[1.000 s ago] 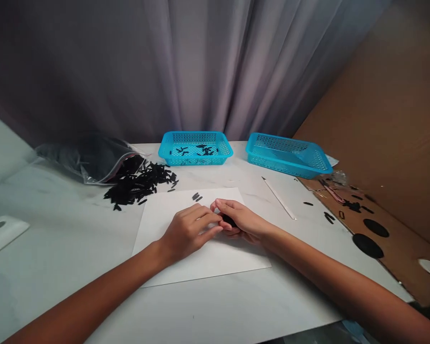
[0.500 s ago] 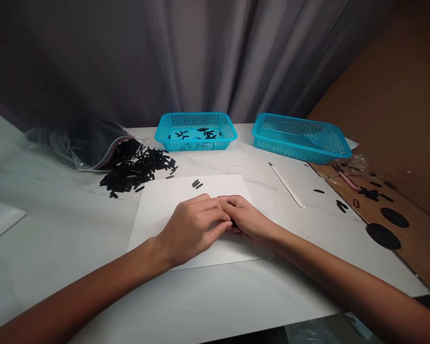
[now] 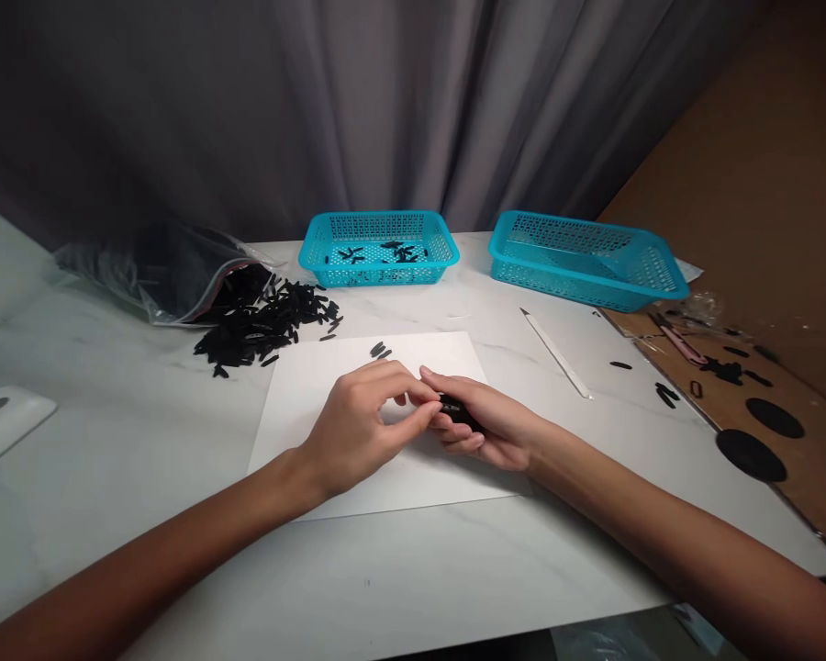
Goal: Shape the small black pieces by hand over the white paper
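My right hand (image 3: pixel 499 427) lies palm-up on the white sheet of paper (image 3: pixel 317 395) at the middle of the bench (image 3: pixel 144 459), its fingers curled into a loose grip around a small clump of black pieces (image 3: pixel 460 410) that shows between them. My left hand (image 3: pixel 362 427) meets it from the other side, thumb and forefinger pinched together right at the edge of that clump; whether a single piece sits in that pinch I cannot tell, since the fingertips hide it. Judging by how things lie, the work looks to be in its early part: the near basket (image 3: pixel 378 246) behind the paper holds only a scatter of black pieces, the far basket (image 3: pixel 585 262) to its right seems to hold none that I can make out, and a large heap of black pieces (image 3: pixel 265 321) is spilled beside the open plastic bag (image 3: pixel 165 275), well apart from my hands. Two loose pieces (image 3: pixel 378 350) lie at the top edge of the paper. A thin white stick (image 3: pixel 557 353) rests to the right, and beyond it, on the brown board (image 3: pixel 764 404), are a few more black bits and two black ovals (image 3: pixel 750 453). I can read no brand, label or writing anywhere here.
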Demonstrator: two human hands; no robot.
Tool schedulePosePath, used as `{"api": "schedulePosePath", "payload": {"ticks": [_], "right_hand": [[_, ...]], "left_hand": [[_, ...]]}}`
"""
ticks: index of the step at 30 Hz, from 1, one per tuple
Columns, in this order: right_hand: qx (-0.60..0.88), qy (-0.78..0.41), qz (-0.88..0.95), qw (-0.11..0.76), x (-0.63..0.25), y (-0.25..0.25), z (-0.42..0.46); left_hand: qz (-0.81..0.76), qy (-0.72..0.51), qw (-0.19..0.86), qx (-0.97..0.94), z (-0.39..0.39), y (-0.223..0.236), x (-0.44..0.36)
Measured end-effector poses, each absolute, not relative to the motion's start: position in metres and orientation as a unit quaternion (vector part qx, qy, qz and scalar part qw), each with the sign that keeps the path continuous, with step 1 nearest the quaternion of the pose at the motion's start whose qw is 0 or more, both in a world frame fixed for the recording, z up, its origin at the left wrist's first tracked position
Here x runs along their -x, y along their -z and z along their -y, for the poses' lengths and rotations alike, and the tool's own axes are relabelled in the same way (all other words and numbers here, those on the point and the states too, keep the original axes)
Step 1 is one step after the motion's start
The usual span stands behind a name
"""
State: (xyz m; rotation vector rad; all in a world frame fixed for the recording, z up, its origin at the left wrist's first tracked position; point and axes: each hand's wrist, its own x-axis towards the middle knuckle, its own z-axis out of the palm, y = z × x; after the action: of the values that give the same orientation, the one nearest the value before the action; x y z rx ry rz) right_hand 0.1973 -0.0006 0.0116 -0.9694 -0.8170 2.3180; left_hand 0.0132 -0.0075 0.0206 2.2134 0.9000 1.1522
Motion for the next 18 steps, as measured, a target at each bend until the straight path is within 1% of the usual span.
{"api": "schedulePosePath", "payload": {"ticks": [6, 13, 18], "right_hand": [[0.363, -0.842, 0.302, 0.262, -0.203, -0.016, -0.001], [0.353, -0.749, 0.453, 0.329, -0.209, -0.024, 0.002], [0.343, -0.739, 0.474, 0.334, -0.215, -0.032, 0.005]], "left_hand": [[-0.35, -0.458, 0.235, -0.783, 0.004, -0.032, -0.005], [-0.341, -0.468, 0.203, -0.79, 0.005, -0.038, -0.002], [-0.322, -0.482, 0.181, -0.794, 0.008, -0.043, -0.003]]}}
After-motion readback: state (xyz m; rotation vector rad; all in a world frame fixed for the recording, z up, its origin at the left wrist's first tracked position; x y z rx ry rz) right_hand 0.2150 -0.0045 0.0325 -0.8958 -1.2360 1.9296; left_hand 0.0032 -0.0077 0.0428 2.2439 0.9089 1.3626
